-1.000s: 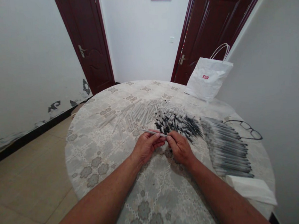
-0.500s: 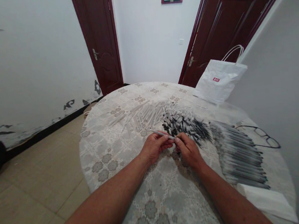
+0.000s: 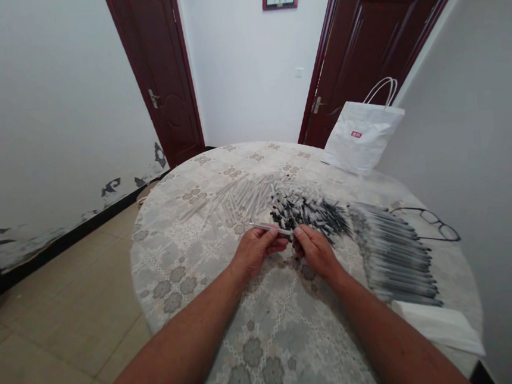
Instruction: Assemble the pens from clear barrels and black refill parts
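Note:
A slim pale pen lies slantwise between my two hands, above the near side of the table. My left hand is closed round its barrel, thumb on top, and the thin tip points to the far left. At the other end, the fingers of my right hand pinch the pen; what exactly lies under them is hidden. Just beyond my hands sits a heap of small black and whitish pen parts. Left of that heap, several clear pen barrels are spread loosely.
The round table has a patterned cloth. Right of my right arm lies a long row of pens, with eyeglasses beside it and a folded white packet nearer me. A white paper bag stands at the back right.
The whole view has shifted slightly, so the scene sits further left. Both hands keep their grip on the pen, with little movement against the table.

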The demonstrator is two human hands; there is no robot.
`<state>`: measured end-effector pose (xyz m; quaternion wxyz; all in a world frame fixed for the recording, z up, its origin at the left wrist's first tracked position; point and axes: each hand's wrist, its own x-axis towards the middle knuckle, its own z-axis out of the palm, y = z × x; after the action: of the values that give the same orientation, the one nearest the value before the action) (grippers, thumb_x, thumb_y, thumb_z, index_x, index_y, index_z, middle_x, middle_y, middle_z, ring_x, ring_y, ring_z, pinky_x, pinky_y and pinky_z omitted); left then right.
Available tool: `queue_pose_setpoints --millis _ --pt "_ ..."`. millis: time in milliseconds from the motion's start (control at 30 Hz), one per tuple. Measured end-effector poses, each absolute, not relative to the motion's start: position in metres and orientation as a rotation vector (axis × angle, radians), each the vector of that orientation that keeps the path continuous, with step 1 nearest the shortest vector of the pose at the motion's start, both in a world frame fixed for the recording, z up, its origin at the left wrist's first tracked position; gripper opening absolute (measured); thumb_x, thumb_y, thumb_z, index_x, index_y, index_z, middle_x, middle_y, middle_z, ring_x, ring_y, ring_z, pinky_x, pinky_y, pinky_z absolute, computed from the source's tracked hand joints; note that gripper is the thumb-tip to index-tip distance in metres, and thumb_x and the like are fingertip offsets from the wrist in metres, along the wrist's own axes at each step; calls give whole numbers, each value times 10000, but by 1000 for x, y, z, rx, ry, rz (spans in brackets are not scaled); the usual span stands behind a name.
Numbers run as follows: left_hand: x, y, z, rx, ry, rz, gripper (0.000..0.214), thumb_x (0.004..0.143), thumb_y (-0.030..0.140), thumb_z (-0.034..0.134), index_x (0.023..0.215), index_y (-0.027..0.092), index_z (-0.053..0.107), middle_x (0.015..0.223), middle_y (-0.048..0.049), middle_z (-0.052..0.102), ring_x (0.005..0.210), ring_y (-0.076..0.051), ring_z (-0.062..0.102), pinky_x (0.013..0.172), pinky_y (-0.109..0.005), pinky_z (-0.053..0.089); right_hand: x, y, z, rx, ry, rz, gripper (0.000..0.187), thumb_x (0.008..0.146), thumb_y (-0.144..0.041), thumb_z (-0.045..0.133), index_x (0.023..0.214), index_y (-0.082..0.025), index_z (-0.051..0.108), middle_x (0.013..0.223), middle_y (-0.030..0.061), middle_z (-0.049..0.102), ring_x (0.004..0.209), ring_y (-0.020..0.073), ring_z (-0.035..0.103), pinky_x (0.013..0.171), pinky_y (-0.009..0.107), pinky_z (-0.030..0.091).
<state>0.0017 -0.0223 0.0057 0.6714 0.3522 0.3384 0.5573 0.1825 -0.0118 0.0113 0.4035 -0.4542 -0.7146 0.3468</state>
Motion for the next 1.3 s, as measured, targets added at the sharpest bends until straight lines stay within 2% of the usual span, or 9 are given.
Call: queue_pose_setpoints --millis 267,467,633,800,933,1033,1133,1300 --pt "-2 -21 6 785 838 1352 332 757 334 788 983 132 652 768 -57 718 697 -164 700 722 -328 597 187 -4 10 -1138 -1707 967 479 966 -569 380 674 -217 523 542 -26 540 473 131 496 503 254 379" --pt "0 -21 6 812 855 1357 345 734 348 804 971 138 667 839 -61 726 727 -160 696 753 -345 595 187 0 9 -1109 -1648 1064 455 963 -561 368 724 -215 541 567 -31 548 448 126 507 469 248 385" --pt "1 -18 6 929 926 1309 360 748 381 783 1000 147 681 866 -63 720 722 -158 683 747 -359 591 192 2 15 -1028 -1724 984 213 909 -428 518 946 -232 596 733 -36 628 541 123 569 537 240 425" --pt "-6 -14 12 1175 1113 1210 362 755 402 750 1006 149 689 955 -92 730 782 -195 693 718 -342 578 199 8 14 -1103 -1645 840 217 910 -397 481 887 -226 612 669 -31 605 557 137 550 563 249 410" --pt "-12 -9 11 1509 1351 1079 234 788 336 679 954 173 705 804 -55 715 701 -191 673 635 -292 527 208 17 11 -1180 -1480 681 233 890 -396 476 887 -220 628 701 -3 624 631 164 555 608 263 415" --pt "-10 -6 7 1816 1501 974 169 802 250 638 942 214 725 869 -52 728 750 -191 662 729 -308 508 212 21 8 -1186 -1426 668 250 878 -406 472 904 -218 635 722 20 641 679 191 570 618 279 425" --pt "-3 -2 5 2060 1605 841 205 785 209 659 980 224 723 964 -64 729 873 -217 655 835 -327 479 213 22 6 -1183 -1418 680 261 875 -414 469 920 -218 635 728 28 646 700 203 578 630 289 433" --pt "11 2 2 2278 1714 633 266 787 270 696 1046 209 693 1029 -93 695 996 -249 632 876 -323 447 212 21 4 -1192 -1414 689 253 878 -410 479 895 -214 638 741 27 652 703 195 586 640 283 433"
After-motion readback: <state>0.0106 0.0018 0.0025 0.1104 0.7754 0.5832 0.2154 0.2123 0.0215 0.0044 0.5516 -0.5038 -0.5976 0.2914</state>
